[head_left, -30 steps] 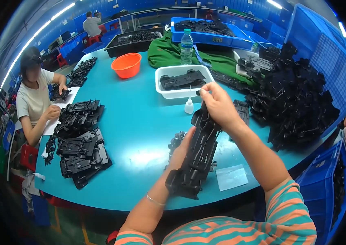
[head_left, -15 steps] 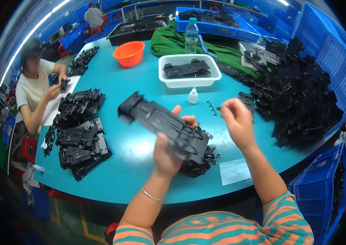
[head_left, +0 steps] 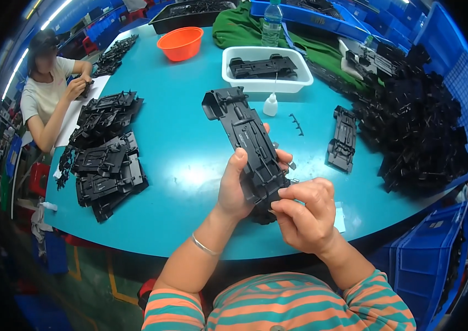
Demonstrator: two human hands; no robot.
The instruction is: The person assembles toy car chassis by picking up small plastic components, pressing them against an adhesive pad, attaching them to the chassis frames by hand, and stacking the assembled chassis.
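Observation:
My left hand [head_left: 235,185] is wrapped round a black plastic toy car chassis [head_left: 249,138], which it holds tilted above the table. At the chassis's lower end is my right hand [head_left: 310,216], thumb and index finger pinched together close to its edge. Whatever is between those fingertips is too small or hidden to make out. More black parts show partly beneath the held chassis. Beyond my right hand, a thin black strip of small parts [head_left: 297,124] lies on the table, with another chassis [head_left: 342,139] to its right. A small white dropper bottle [head_left: 270,105] stands near the strip.
A white tray [head_left: 267,85] holds a chassis, beside an orange bowl [head_left: 181,44] and a water bottle [head_left: 272,25]. Stacked chassis [head_left: 111,160] lie left; a large heap of black parts [head_left: 410,121] rises right. A co-worker [head_left: 52,94] handles a small part at far left.
My right hand has moved from beside the black strip down and left to the chassis's lower end. The chassis in my left hand has turned to point more away from me.

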